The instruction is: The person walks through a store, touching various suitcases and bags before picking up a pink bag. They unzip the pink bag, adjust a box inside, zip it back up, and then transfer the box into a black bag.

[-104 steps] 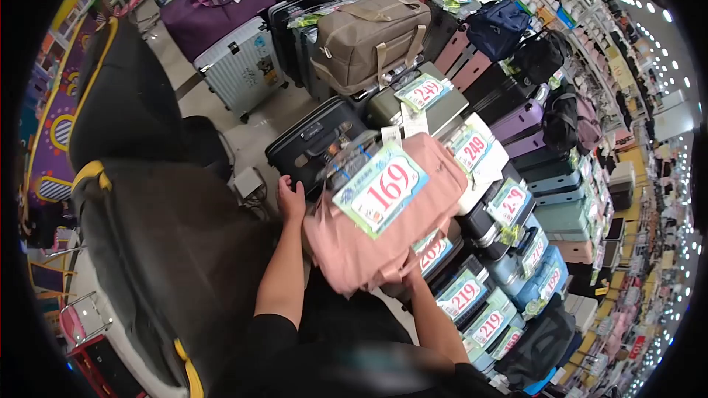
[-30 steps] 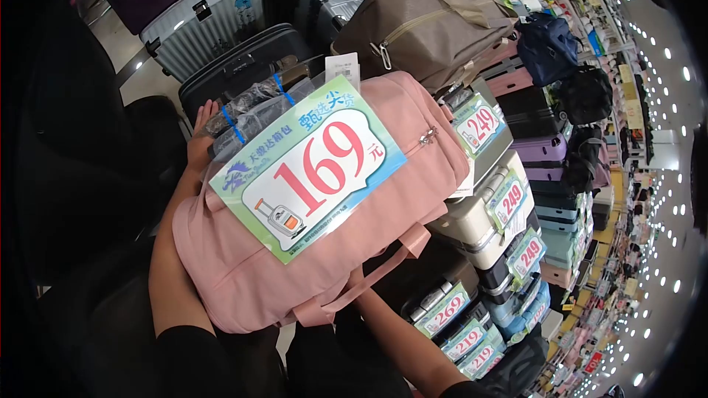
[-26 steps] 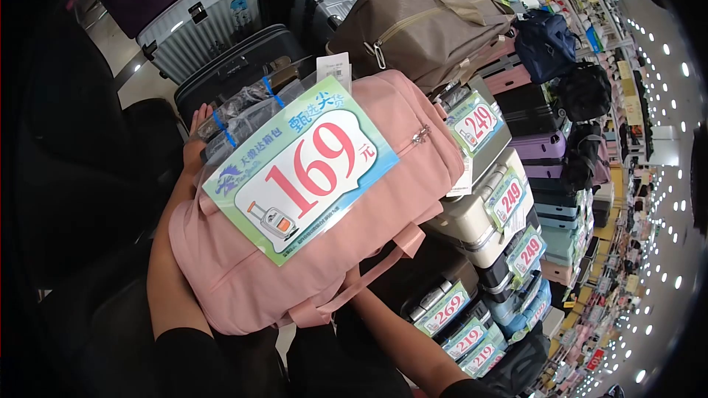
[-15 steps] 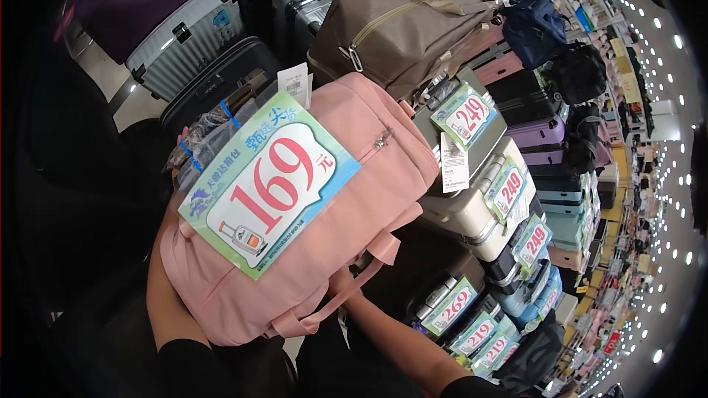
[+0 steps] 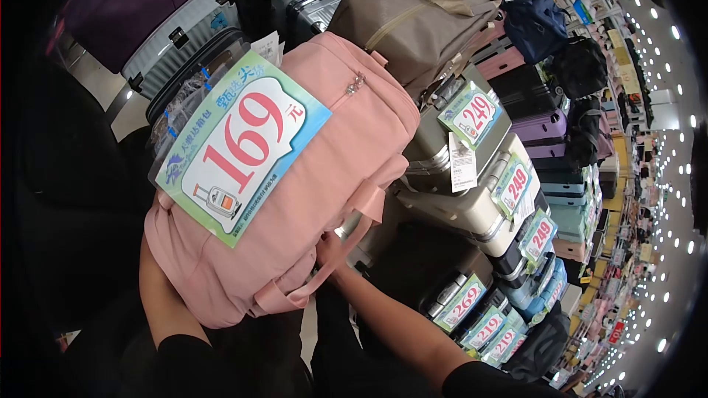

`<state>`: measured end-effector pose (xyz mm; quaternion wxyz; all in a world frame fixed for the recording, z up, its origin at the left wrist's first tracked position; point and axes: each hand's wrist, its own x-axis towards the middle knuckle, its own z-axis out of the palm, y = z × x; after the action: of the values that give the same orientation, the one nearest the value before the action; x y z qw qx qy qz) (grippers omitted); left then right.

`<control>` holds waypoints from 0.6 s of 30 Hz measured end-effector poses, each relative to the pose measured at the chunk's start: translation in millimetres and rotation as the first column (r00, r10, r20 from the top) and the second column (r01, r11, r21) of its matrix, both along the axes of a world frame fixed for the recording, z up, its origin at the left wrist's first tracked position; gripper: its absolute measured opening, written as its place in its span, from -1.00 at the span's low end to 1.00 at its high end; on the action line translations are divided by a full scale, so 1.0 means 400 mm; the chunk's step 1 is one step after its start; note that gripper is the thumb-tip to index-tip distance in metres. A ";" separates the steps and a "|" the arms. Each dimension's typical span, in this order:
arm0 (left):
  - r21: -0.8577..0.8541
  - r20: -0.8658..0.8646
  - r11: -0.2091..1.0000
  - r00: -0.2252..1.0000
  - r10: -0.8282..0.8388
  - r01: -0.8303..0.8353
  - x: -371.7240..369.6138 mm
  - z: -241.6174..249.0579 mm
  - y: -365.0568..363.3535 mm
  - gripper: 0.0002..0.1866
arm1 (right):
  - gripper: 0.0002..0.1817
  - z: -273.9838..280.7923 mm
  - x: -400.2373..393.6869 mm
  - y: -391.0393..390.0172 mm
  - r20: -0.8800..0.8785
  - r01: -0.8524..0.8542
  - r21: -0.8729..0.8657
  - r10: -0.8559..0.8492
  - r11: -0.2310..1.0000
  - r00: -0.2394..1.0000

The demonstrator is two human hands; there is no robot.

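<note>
A pink travel bag [image 5: 295, 155] is held up in front of me, tilted, with its zip and silver puller on the upper right. A price sign [image 5: 247, 144] reading 169 lies in a clear sleeve over its side. My left forearm [image 5: 166, 298] runs up along the bag's left end; the hand itself is hidden behind it, supporting the bag. Under the lower edge, beside the pink carry strap [image 5: 346, 258], my right hand [image 5: 325, 250] grips the bag from below, its fingers mostly covered.
A brown duffel bag [image 5: 413, 18] sits just beyond the pink one. Suitcases with price signs line the right, including a cream suitcase [image 5: 472, 206]. A ribbed silver suitcase [image 5: 173, 40] and a purple bag [image 5: 140, 0] stand at upper left.
The pink bag and its price sign have shifted left and upward in view, both arms moving along with it. More of the dark suitcase below shows on the right.
</note>
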<state>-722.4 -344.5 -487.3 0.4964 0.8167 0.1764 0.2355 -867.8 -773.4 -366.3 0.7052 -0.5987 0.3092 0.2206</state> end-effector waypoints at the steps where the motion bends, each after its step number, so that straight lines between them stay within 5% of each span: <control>1: -0.038 -0.002 0.999 1.000 0.027 -0.027 0.029 -0.008 0.004 -0.50 | -0.48 -0.003 0.004 0.006 0.006 0.060 0.058 -0.060 0.997 0.998; 9: -0.348 -0.087 0.911 0.975 0.205 -0.223 0.015 -0.043 0.012 -0.55 | -0.46 -0.039 0.010 0.049 0.091 0.142 0.075 -0.149 0.987 0.985; 12: -0.471 -0.136 0.832 0.956 0.260 -0.293 -0.184 -0.054 0.001 -0.57 | -0.45 -0.026 0.014 0.046 -0.042 0.191 0.091 -0.188 0.977 0.981; 18: -0.638 -0.265 0.661 0.919 0.292 -0.394 -0.202 -0.093 0.059 -0.60 | -0.41 -0.049 0.010 0.051 0.069 0.104 0.015 -0.104 0.994 0.992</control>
<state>-803.3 -320.8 -524.4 0.6928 0.5438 0.4354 0.1862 -864.0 -753.2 -386.0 0.7295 -0.5852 0.3138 0.1642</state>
